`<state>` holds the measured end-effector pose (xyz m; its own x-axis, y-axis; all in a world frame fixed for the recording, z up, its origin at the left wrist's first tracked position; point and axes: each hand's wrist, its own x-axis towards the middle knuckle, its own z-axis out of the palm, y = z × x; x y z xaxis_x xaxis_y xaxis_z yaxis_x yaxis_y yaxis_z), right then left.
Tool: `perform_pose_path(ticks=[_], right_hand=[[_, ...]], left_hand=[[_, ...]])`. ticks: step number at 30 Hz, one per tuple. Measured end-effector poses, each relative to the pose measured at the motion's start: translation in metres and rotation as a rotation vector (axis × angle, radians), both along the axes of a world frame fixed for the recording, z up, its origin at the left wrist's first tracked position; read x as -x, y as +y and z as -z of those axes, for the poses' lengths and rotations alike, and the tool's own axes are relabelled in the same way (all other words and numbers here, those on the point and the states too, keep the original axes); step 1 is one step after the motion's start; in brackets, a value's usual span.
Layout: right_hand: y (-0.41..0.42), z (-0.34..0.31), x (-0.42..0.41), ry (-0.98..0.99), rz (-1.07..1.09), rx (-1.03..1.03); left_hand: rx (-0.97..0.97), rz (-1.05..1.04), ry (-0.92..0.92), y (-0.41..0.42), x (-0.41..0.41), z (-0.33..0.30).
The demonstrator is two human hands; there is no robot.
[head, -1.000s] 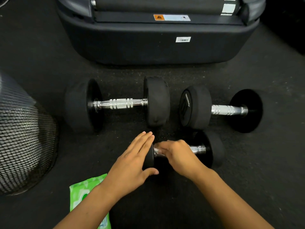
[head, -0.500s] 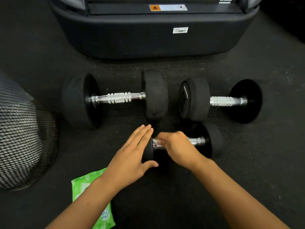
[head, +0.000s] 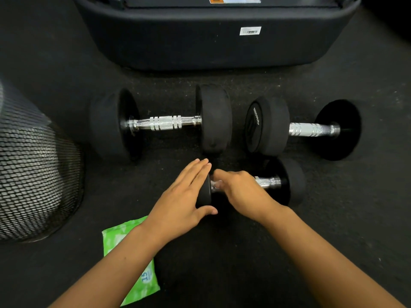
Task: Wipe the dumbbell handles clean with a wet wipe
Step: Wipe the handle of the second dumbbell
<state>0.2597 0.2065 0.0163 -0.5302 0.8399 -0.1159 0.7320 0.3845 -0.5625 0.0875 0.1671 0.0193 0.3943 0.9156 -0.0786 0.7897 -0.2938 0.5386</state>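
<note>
Green wet-wipe packet [head: 131,261] nearest, on black rubber floor [head: 333,218]. Left hand [head: 184,196] flat, fingers straight, bracing small black dumbbell's [head: 287,182] near weight; right hand [head: 239,188] curled round its chrome handle [head: 266,181], pinching white wipe [head: 216,184]. Best twisted along knurling. Beyond, 2 larger dumbbells [head: 162,123], untouched.

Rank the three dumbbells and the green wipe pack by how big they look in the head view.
1. Left rear dumbbell, largest.
2. Right rear dumbbell; close to the first in length, so that order is unsure.
3. Near dumbbell, partly under both hands.
4. Green wipe pack, partly hidden by the forearm, so unsure against the near dumbbell.
</note>
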Motion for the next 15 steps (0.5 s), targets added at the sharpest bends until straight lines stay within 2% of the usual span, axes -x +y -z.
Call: perform_pose_path(ticks=[7, 15], right_hand=[[-0.006, 0.0, 0.0, -0.003, -0.012, -0.078], [0.005, 0.0, 0.002, -0.025, 0.035, -0.01]], left_hand=[[-0.006, 0.0, -0.001, 0.0, 0.0, -0.001], [0.001, 0.005, 0.013, 0.0, 0.0, -0.002]])
